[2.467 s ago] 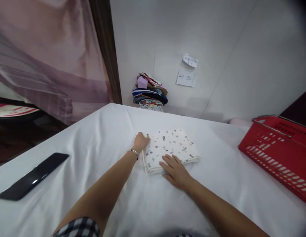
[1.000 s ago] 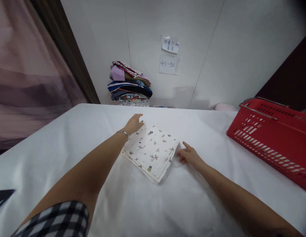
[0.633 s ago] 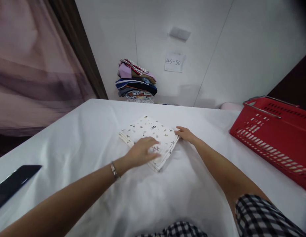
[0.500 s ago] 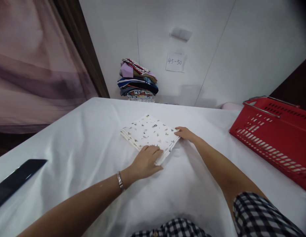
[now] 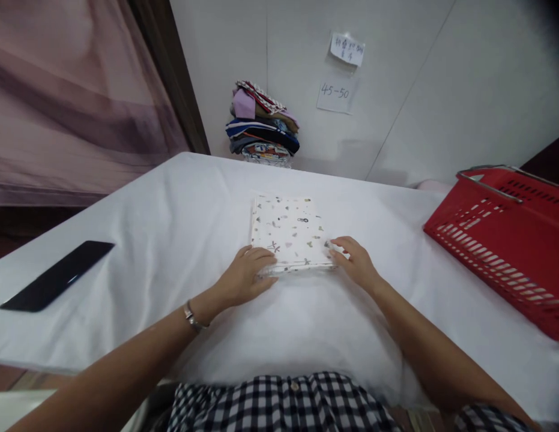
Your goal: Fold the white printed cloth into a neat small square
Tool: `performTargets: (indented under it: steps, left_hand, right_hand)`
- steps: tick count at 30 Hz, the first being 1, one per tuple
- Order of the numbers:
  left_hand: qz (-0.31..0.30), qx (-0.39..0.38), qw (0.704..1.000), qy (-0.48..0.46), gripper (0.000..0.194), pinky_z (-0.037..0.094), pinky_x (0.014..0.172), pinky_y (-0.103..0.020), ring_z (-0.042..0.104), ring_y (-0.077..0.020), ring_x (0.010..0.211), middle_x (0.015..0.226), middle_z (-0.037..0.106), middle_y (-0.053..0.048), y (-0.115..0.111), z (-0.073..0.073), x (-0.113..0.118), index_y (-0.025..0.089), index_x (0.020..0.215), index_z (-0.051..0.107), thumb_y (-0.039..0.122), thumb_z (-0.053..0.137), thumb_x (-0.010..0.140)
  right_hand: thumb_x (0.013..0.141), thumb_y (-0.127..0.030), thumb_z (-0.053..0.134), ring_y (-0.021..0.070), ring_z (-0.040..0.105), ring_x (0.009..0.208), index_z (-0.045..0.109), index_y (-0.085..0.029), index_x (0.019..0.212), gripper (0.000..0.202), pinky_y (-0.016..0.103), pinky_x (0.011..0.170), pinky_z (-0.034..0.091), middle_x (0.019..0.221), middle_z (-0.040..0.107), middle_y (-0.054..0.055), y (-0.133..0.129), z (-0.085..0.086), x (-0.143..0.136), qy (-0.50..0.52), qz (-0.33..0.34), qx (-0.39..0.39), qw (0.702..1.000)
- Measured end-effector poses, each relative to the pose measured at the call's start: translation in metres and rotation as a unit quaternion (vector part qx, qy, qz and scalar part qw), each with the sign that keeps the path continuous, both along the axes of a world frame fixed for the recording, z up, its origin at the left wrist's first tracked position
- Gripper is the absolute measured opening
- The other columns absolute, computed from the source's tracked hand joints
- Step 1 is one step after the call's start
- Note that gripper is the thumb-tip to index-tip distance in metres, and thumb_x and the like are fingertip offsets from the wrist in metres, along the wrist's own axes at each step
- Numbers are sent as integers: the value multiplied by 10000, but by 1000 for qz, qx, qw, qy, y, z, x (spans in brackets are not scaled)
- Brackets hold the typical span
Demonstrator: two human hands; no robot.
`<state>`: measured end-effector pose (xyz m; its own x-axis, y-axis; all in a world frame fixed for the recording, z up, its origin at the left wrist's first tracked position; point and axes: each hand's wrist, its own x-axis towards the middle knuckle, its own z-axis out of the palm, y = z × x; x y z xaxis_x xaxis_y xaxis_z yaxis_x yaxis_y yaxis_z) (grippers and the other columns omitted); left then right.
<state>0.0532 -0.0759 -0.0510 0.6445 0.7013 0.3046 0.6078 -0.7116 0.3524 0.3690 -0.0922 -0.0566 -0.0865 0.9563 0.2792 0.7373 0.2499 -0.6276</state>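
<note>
A white cloth (image 5: pixel 290 231) with small printed figures lies folded into a near square on the white-covered table. At its near left corner is my left hand (image 5: pixel 247 273), fingers over the top and thumb at the near edge, gripping the corner. My right hand (image 5: pixel 353 259) is at the near right corner, its thumb and fingers apart and the fingertips touching the cloth's edge. A bracelet (image 5: pixel 193 317) circles my left wrist.
A red basket (image 5: pixel 499 240) stands at the table's right. A dark flat object (image 5: pixel 56 277) lies at the left. Behind the table is a stack of folded clothes (image 5: pixel 263 129) against a wall with paper notes (image 5: pixel 335 95).
The folded cloth has turned, so its near edge now runs roughly left to right. My left hand has moved left, my right hand slightly right. The camera view has shifted.
</note>
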Motion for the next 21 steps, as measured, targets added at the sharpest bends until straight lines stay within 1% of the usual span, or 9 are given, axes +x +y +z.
performTargets:
  steps: [1,3,4,6,11,14,16,18,21]
  left_hand:
    - [11,9,1000,-14,246,317,1002,-442,547,-211,1040,1089,633,-56,-2,0,6,222,1044,614,317,542,829]
    - [29,30,999,-31,197,375,919,-409,566,-189,936,968,653,-46,-3,0,16,212,949,644,309,489,878]
    - [35,39,998,-34,196,389,882,-396,567,-182,897,919,653,-40,-3,-2,19,209,914,651,295,477,889]
    - [42,46,997,-34,181,400,838,-381,562,-178,861,874,648,-33,-2,-6,22,211,891,658,279,490,887]
    - [57,35,997,-39,137,407,795,-367,556,-182,851,873,642,-30,-2,-13,21,217,885,667,283,550,856]
    - [86,4,994,-64,134,407,775,-354,557,-174,838,857,644,-17,-2,-12,23,223,845,672,268,547,856]
    - [99,-11,992,-80,151,405,765,-345,554,-164,817,828,641,-11,-2,-11,25,218,798,666,235,529,860]
    - [99,4,991,-85,173,399,758,-340,545,-161,812,819,635,-14,-3,-10,26,207,785,654,201,503,869]
    - [72,71,993,-65,189,387,770,-348,523,-168,840,857,628,-30,-6,-10,25,193,846,642,203,460,899]
  right_hand:
    - [881,-427,490,228,544,1042,639,-257,1065,291,343,780,492,1102,622,64,0,1,-2,-12,31,27,999]
    - [897,-395,484,223,549,1040,672,-268,988,244,356,809,487,1047,647,50,2,2,-6,-48,92,49,993]
    - [903,-382,482,219,555,1028,679,-273,975,237,362,823,483,1027,655,45,2,1,-8,-71,116,51,989]
    - [916,-365,468,215,568,995,689,-277,970,244,373,829,476,1004,661,41,3,0,-11,-110,144,56,982]
    - [926,-340,460,213,566,965,688,-272,1003,250,383,830,461,1010,656,48,2,-2,-13,-148,163,72,973]
    - [920,-337,475,214,563,949,680,-251,1021,244,381,826,456,1011,654,57,3,-1,-12,-163,187,83,965]
    - [922,-331,471,215,566,929,683,-236,994,243,379,808,458,998,659,64,2,-2,-13,-161,182,100,965]
    - [931,-311,452,211,571,911,683,-225,960,248,372,794,462,977,666,69,1,-4,-14,-149,164,124,967]
    - [933,-280,445,205,574,908,671,-217,959,236,365,791,464,966,666,76,-2,-9,-13,-134,148,167,965]
